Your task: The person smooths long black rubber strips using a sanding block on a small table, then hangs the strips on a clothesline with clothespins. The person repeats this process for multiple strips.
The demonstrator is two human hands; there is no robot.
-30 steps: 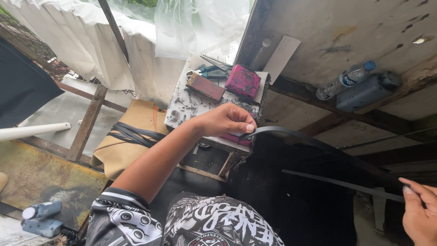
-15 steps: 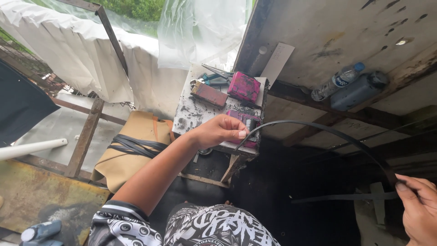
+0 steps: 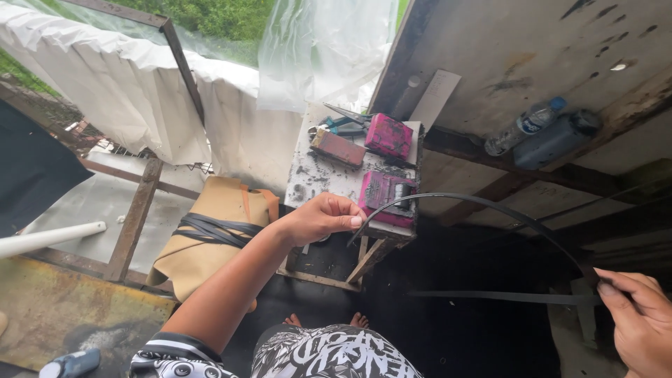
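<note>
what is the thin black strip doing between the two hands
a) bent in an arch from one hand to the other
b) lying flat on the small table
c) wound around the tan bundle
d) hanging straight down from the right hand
a: the black strip curves up in an arch from the left hand, whose fingers pinch one end, across to the right hand at the lower right.

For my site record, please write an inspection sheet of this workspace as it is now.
Surface: small dirty white table on wooden legs.
Job's things: long black strip, bent in an arc between both hands.
Clutter: two pink boxes, brown block, pliers.
Hands: left hand pinches one strip end; right hand grips the other.
Cables: nothing seen.
Surroundings: white plastic sheeting, brown paper bundle tied with black bands, bottle on a beam.
</note>
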